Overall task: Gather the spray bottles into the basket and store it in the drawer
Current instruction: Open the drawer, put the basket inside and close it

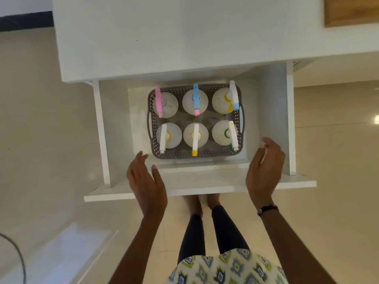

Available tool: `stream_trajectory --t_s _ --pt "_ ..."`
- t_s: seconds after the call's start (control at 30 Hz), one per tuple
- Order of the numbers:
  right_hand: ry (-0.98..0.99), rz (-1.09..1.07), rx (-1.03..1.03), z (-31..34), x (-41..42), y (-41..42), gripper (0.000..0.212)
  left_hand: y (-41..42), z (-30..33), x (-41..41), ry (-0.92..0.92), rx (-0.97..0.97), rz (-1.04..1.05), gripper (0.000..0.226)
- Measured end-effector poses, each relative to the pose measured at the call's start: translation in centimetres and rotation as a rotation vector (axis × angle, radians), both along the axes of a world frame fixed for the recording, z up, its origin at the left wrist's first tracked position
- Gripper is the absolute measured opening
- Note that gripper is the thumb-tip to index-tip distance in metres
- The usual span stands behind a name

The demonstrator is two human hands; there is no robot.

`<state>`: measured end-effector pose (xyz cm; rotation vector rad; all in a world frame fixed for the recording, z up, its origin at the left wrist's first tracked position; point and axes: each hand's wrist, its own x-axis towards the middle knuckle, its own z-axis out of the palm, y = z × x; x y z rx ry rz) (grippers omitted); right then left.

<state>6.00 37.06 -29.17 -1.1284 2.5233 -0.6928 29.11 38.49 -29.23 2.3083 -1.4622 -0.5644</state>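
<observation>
A grey perforated basket (151, 124) stands on the floor of the open white drawer (272, 119). Several white spray bottles stand upright in it in two rows, among them one with a pink trigger head (159, 102) and one with a blue head (196, 98). My left hand (146, 181) hovers above the drawer's front panel (201, 186), left of the basket, fingers straight and holding nothing. Above the panel on the right, my right hand (264, 169) is also relaxed and empty. Neither hand touches the basket.
The white cabinet top (174, 37) overhangs the drawer's back. A wooden board (351, 11) lies at the top right. Beige tiled floor (41, 119) surrounds the cabinet; my feet stand under the drawer front. A dark cable (19, 255) curves at the lower left.
</observation>
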Motion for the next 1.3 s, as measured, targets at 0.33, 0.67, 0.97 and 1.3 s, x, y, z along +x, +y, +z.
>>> stream_trajectory --t_s 0.33,0.67,0.97,1.3 --pt "0.193 0.71 0.247 -2.7 5.2 1.6 0.05 -0.7 -2.6 -2.5 -0.115 0.13 -0.42 0.049" --pt "0.215 0.725 0.228 -2.9 5.1 0.4 0.054 -1.9 -2.8 -2.6 -0.123 0.114 -0.404 0.053" --pt "0.253 0.705 0.171 -2.8 5.1 -4.5 0.054 -6.7 -2.9 -2.9 -0.143 0.004 -0.418 0.052" --pt "0.332 0.697 0.093 -2.7 4.9 -9.2 0.056 -11.4 -3.1 -3.2 -0.212 -0.065 -0.439 0.053"
